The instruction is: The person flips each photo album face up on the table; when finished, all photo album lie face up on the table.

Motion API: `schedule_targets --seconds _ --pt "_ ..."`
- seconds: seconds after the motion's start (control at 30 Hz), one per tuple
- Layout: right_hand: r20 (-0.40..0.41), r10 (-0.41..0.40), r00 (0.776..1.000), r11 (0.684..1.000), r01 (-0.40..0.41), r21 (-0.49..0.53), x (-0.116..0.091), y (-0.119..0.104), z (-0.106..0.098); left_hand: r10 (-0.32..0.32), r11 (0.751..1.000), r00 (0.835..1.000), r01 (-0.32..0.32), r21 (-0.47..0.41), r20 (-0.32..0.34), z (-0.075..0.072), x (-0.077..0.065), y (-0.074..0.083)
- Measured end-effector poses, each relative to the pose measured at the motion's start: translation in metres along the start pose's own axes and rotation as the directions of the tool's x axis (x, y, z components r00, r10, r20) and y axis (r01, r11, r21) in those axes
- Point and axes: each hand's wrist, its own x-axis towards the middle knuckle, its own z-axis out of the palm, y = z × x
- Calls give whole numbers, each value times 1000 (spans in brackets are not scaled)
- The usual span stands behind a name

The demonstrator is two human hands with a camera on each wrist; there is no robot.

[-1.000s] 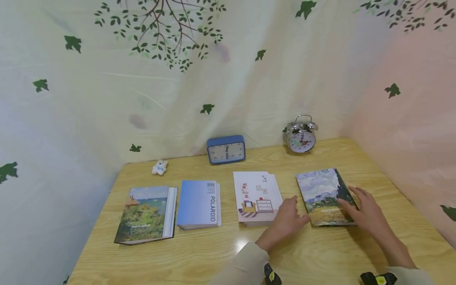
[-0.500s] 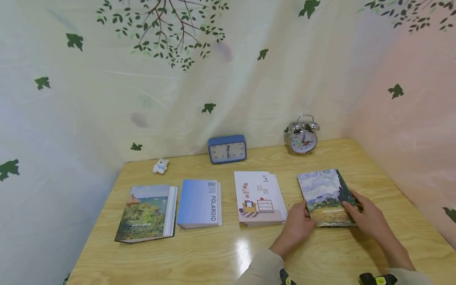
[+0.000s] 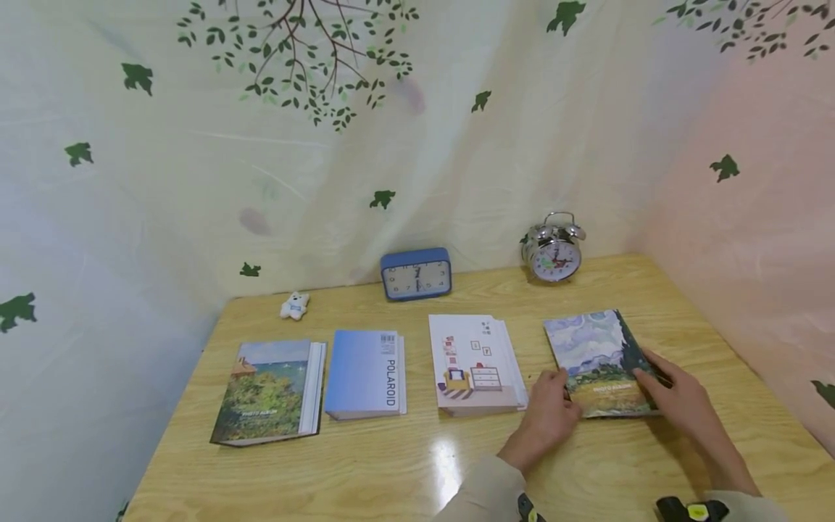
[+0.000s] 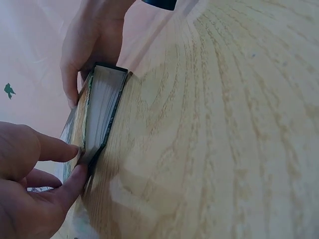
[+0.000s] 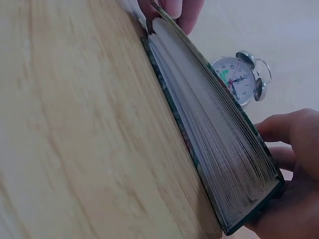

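Observation:
A photo album with a painted landscape cover lies at the right of the table. My left hand pinches its left edge near the front corner, thumb and finger at the cover edge in the left wrist view. My right hand grips the spine side, its thumb over the front cover. Page edges of the album fan toward the left hand in the right wrist view, thicker at the spine. Just left of my left hand is a white album with a room drawing.
A blue POLAROID album and another landscape photo album lie farther left on the wooden table. Along the back stand a small white bear figure, a blue clock and a silver twin-bell alarm clock.
My left hand has moved right, from beside the white album onto the landscape album's left edge, and now pinches it. My right hand has closed in on the spine side, shifting only slightly.

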Motion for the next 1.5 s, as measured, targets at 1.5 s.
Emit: schedule_targets --seconds 1.5 --pt "-130 -116 985 970 140 199 -17 -53 -27 81 962 988 -43 -270 129 -24 20 29"
